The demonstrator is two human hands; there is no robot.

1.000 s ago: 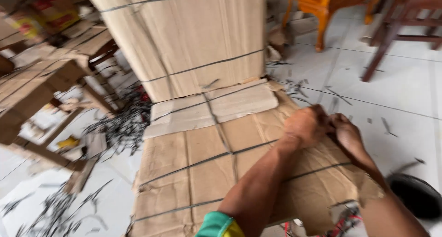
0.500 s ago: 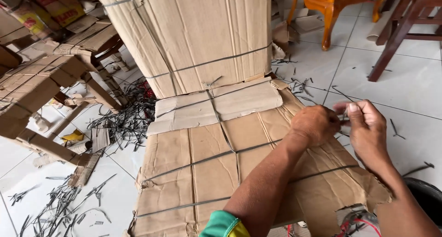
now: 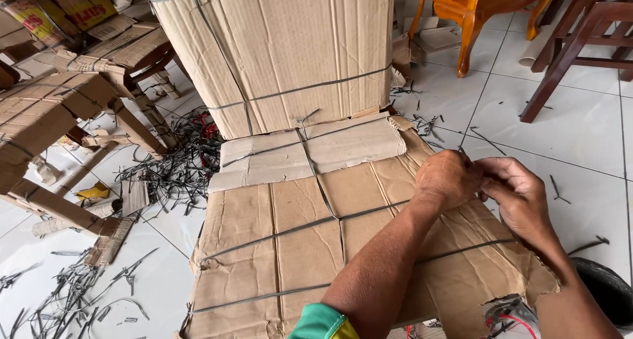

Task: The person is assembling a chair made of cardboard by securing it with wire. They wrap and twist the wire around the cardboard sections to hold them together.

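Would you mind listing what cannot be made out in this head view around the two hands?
- What the left hand and right hand pinch: the fingertips meet and cover it.
- What the cardboard-wrapped piece contains: the card and dark straps cover it fully.
- The black round thing: cut by the right forearm and picture edge.
- The red and white bit at the bottom edge: too little shows.

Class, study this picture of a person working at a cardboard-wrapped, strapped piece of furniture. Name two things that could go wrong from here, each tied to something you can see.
1. Both bare hands, left hand and right hand, pinch a thin dark strap at the edge of the cardboard wrapping; its edge might cut skin, or it might whip if it lets go.
2. Cut strap scraps litter the tiled floor; someone could slip or trip.
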